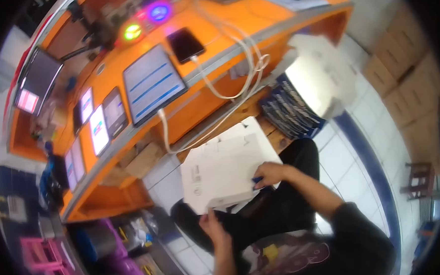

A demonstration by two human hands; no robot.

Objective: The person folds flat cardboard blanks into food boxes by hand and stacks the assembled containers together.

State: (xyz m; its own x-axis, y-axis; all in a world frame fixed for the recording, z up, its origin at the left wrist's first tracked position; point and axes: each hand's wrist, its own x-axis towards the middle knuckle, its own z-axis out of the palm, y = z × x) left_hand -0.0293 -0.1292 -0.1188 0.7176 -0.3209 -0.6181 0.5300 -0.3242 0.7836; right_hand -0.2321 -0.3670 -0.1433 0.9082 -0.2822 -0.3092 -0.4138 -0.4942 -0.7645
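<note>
One hand, our left grip (215, 228), is pinching the white carton (225, 164) just before the table (184, 19), ideally bracing it flat, while we are clasping a small blue object (257, 182) in our right grip (272, 173).

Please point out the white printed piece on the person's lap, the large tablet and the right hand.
White printed piece (224, 163): head view, middle of its upper face.
Large tablet (154, 84): head view, middle of its screen.
Right hand (272, 173): head view, back of the hand.
</note>
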